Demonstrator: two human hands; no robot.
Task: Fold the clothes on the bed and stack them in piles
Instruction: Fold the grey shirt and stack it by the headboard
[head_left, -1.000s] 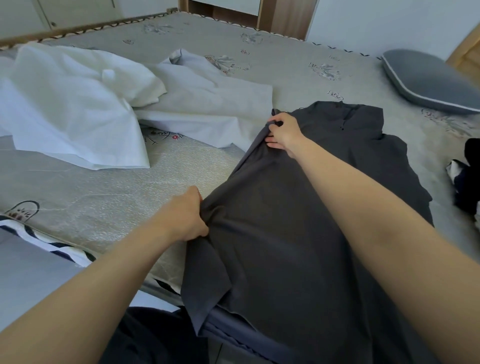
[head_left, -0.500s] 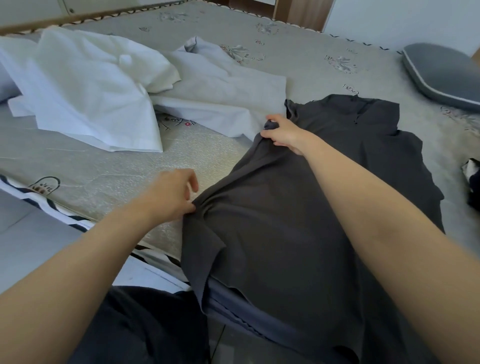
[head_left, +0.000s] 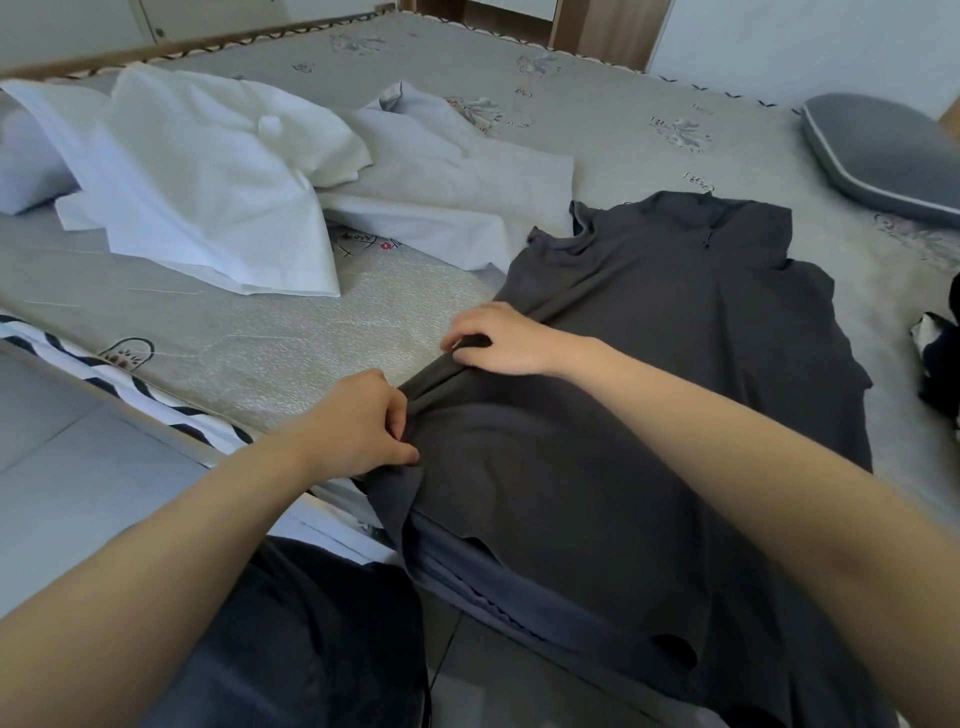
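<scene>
Both hands pinch the left edge of the dark grey shirt (head_left: 649, 415): our left hand (head_left: 358, 426) has thumb & fingers curled round a bunched fold of it near the bed's front edge, and our right hand (head_left: 498, 338), just beyond, curls its fingers over the same edge w/ a bit of fabric gathered under the fingertips. Hands sit close together, not touching, w/ a ridge of cloth running between them.

Shirt lies spread on the bed (head_left: 291, 338), collar end away from us, hem end hanging over the near side of the mattress & down toward the floor. Its surface is mostly flat, some soft wrinkles around the grip. Right forearm crosses over the shirt's middle.

Further back on the left, a white garment (head_left: 208, 187) lies crumpled & unfolded, partly on top of a pale grey garment (head_left: 457, 192), also unfolded, which reaches rt until it touches or slightly underlaps the dark shirt's shoulder – can't tell which. At far left edge something pale, maybe another piece of cloth; unclear.

A grey pillow (head_left: 883, 150) w/ light piping sits at the far right corner of the bed, well apart from the shirt. At the right edge of view, a dark item w/ white patches (head_left: 935, 353) lies on the bed, only partly in frame.

Bed cover is grey w/ small printed motifs; a black-&-white zigzag trim runs along its near-left side.
</scene>
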